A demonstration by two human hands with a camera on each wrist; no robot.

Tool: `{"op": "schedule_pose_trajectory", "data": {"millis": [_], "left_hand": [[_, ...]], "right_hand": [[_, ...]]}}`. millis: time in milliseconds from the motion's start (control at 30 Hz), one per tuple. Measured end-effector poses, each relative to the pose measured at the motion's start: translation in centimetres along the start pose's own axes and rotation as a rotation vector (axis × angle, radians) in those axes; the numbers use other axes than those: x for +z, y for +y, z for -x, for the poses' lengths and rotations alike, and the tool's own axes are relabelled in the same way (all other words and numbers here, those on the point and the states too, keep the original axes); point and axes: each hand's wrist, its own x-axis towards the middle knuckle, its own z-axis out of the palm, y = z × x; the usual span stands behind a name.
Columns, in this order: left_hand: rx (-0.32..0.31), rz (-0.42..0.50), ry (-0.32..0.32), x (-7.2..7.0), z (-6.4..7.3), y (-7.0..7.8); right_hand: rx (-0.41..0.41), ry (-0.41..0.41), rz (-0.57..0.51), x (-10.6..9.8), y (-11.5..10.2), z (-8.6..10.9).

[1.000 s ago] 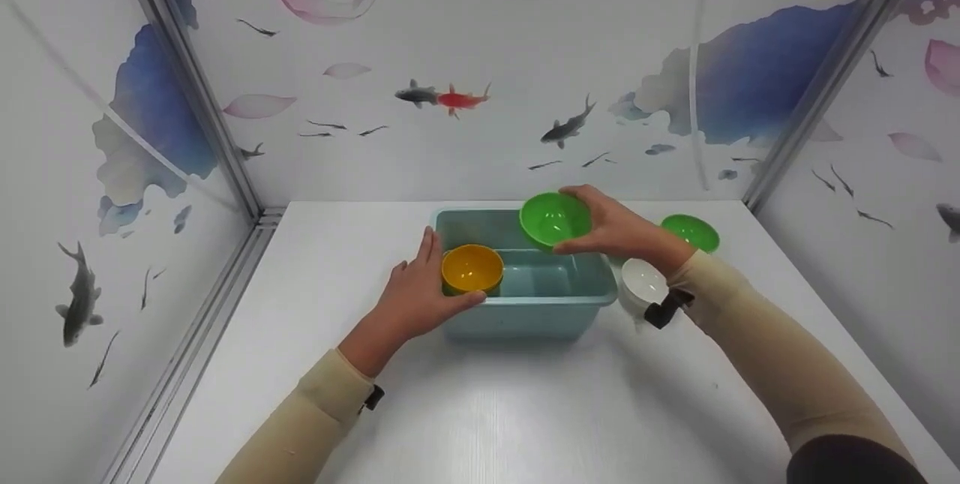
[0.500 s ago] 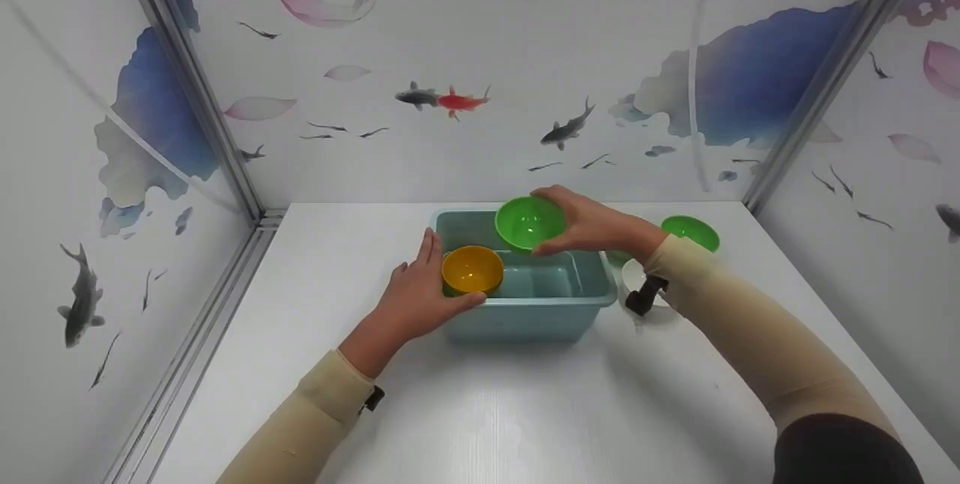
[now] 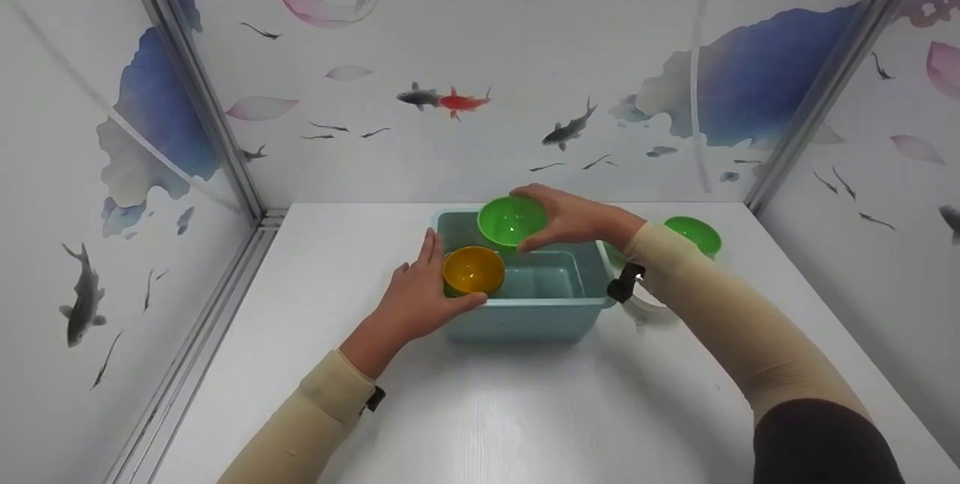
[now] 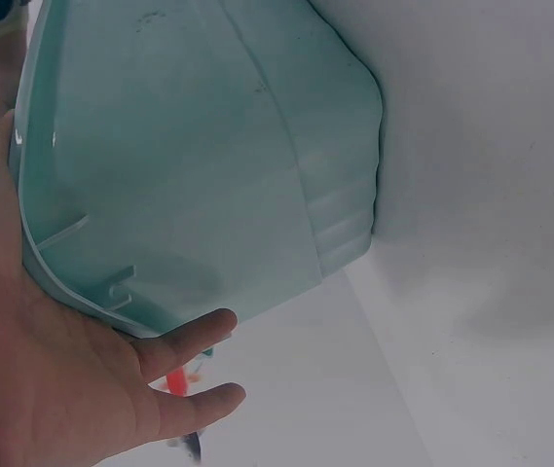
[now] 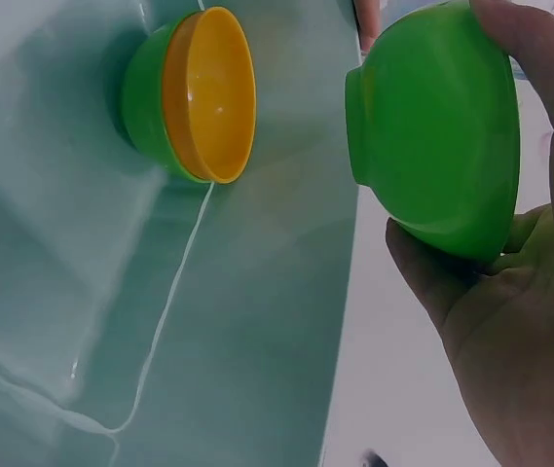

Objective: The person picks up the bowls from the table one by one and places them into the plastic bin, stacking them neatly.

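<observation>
My right hand (image 3: 574,217) holds a green bowl (image 3: 510,221) by its rim, tilted, above the blue-green plastic basin (image 3: 525,323). In the right wrist view, thumb and fingers grip this green bowl (image 5: 442,126) from either side, its outer base facing the basin. Inside the basin, at its left end, a yellow bowl (image 3: 474,270) sits nested in another green bowl (image 5: 150,107). My left hand (image 3: 416,304) rests against the basin's left end, thumb over the front rim. The left wrist view shows its fingers (image 4: 199,409) spread and straight along the basin's outside (image 4: 208,165).
Right of the basin, a white bowl (image 3: 649,298) is mostly covered by my right forearm. A green bowl (image 3: 694,232) stands farther back on the white table (image 3: 480,409). Printed wall panels (image 3: 480,154) enclose the table at the back and sides.
My right hand has carried the green bowl leftward over the basin, towards the yellow bowl. More of the white bowl is now behind the right forearm. The left hand has stayed put.
</observation>
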Motion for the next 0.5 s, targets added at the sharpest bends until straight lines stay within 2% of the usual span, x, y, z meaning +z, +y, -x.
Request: {"op": "schedule_pose_trajectory", "data": {"millis": [500], "left_hand": [[0.007,0.002,-0.006,0.0,-0.1,-0.1]], "right_hand": [[-0.015,-0.048,0.021,0.7,0.2,-3.4]]}}
